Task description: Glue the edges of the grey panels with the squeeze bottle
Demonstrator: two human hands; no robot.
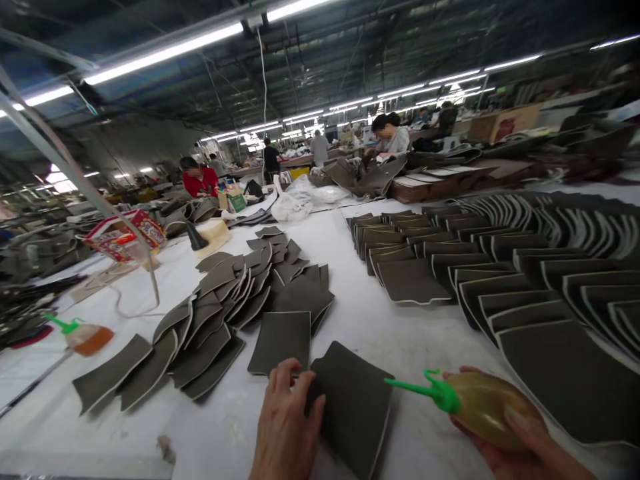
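My right hand [480,427] is wrapped round a squeeze bottle [495,407] of yellowish liquid. Its green nozzle points left, with the tip by the right edge of a dark grey leather-like piece [357,400]. At that piece's left edge is my left hand [287,427], its fingers bent and closed on the edge; part of the grip is hidden. Just beyond my left fingers lies another dark piece [283,340], flat on the white table [215,433]. A loose heap of similar pieces [215,320] spreads to the left.
Overlapping rows of dark pieces [545,333] cover the table's right side. At the left lies a second green-tipped bottle [90,338] with orange liquid, near a red patterned box [127,237] and a slanting pole [100,200]. Plastic bags [295,203] and several people are farther back.
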